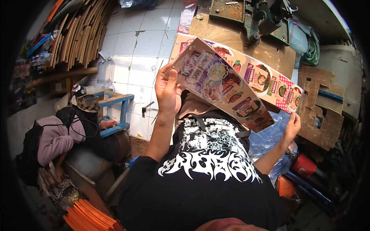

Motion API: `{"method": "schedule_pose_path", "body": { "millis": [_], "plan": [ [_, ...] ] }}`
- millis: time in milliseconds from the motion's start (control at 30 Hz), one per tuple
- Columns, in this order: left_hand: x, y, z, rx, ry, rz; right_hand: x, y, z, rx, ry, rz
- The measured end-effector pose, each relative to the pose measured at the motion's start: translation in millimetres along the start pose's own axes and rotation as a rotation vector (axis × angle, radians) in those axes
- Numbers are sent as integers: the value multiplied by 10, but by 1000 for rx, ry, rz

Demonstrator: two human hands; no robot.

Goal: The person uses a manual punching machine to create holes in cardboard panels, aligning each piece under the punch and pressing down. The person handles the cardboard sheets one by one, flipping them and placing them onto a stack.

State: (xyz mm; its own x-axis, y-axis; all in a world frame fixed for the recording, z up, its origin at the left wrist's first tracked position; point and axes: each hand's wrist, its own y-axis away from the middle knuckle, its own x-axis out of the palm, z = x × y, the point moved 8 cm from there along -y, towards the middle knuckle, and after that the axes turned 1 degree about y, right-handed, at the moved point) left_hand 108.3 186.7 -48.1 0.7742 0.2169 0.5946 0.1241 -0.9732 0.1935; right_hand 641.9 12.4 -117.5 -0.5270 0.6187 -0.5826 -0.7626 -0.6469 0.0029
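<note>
Between my hands are two long printed panels with food pictures. The front panel [227, 86] is in shade and slants down to the right across the back panel [266, 79], which is brightly lit and has a red checkered edge. My left hand [168, 90] is closed on the front panel's left end, thumb on top. Whether it also grips the back panel is hidden. My right hand [291, 126] is closed at the back panel's lower right corner, pinching its edge. The front panel's lower end reaches over my black shirt, apart from my right hand.
Beyond the panels, a green metal machine [266, 23] stands on a wooden table [227, 32]. A cut-out board [323, 111] lies at the right, above a red container [304, 165]. At left, a person [58, 138] bends near a blue stool frame [115, 102]; wooden strips [83, 30] lean behind.
</note>
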Motion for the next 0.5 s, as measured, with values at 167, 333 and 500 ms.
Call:
{"method": "schedule_pose_path", "body": {
  "millis": [167, 333, 500],
  "plan": [
    [-136, -42, -32, 63, -84, -58, -72, 697, -1426, 547, -152, -10],
    [-359, -101, -87, 83, -354, -35, 323, 1303, -1259, 805, -695, 100],
    [-454, -122, -80, -93, -576, 71, 209, 1223, -1626, 696, -264, -61]
  ]
}}
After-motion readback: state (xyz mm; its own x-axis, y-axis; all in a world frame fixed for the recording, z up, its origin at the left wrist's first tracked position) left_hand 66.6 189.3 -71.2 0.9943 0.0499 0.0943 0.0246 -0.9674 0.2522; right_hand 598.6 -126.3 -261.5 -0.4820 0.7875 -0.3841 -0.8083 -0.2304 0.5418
